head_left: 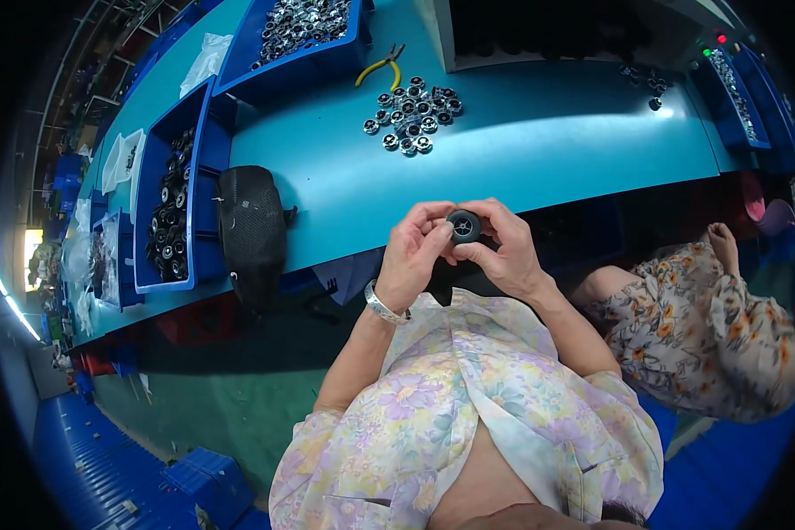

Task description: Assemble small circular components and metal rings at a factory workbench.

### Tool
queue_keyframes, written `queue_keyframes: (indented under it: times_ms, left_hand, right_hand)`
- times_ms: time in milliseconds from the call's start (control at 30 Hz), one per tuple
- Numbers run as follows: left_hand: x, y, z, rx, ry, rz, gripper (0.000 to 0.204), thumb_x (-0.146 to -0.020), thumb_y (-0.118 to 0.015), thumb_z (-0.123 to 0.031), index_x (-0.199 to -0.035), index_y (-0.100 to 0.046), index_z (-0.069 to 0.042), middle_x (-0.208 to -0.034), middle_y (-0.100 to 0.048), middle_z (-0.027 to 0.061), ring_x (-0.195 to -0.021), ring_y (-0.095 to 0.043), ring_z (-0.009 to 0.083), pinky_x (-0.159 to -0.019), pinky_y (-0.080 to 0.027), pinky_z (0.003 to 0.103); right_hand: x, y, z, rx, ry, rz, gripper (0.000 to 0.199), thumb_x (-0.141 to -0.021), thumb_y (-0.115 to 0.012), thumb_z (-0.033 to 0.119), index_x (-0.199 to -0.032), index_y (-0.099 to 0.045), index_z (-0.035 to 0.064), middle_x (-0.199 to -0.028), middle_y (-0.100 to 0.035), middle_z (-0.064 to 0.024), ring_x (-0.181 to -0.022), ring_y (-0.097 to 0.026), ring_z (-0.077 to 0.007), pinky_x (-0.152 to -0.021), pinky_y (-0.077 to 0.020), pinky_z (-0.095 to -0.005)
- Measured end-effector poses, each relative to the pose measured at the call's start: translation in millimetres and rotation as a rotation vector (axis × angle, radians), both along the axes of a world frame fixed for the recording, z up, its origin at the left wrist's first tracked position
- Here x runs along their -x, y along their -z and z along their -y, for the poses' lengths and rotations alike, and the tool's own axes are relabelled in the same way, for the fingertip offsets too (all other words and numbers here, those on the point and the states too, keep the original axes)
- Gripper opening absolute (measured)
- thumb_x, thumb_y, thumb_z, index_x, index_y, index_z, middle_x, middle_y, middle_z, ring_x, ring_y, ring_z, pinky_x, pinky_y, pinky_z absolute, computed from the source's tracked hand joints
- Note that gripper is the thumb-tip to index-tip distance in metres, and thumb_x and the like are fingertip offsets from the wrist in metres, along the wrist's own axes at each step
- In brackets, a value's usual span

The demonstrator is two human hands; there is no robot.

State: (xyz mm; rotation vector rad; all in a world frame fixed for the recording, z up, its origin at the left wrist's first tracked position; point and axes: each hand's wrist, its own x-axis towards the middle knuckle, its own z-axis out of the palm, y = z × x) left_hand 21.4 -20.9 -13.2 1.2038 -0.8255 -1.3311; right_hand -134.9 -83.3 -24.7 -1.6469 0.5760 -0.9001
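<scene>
Wheel [463, 227] sits pinched in the grip of left hand [411, 250] and right hand [510, 251]; I'd squeeze evenly, holding it level.

No lettering, label, number or sign can be read anywhere in view.
</scene>
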Motion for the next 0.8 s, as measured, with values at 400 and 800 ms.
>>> queue_keyframes:
  times_ms: [400, 800]
  left_hand:
    - [-3, 14, -11, 0.068, -0.055, -0.241, 0.040, -0.089, -0.065, -0.009, -0.123, -0.047, 0.001, -0.088, -0.058, 0.0009, -0.074, -0.054, 0.0059, -0.064, -0.046, 0.020]
    - [-3, 23, -23, 0.030, -0.006, -0.300, 0.032, -0.092, -0.061, -0.015, -0.119, -0.050, 0.000, -0.090, -0.058, 0.0012, -0.073, -0.052, 0.0048, -0.063, -0.043, 0.019]
  right_hand:
    - [-2, 1, -10, 0.296, 0.130, -0.123, 0.045, -0.071, -0.078, 0.012, -0.108, -0.056, -0.0007, -0.098, -0.056, -0.0135, -0.079, -0.060, -0.0260, -0.066, -0.0498, -0.0320]
    - [0, 16, -26, 0.130, 0.048, -0.080, 0.044, -0.074, -0.077, 0.008, -0.111, -0.056, -0.0010, -0.100, -0.057, -0.0111, -0.088, -0.062, -0.0195, -0.075, -0.0532, -0.0282]
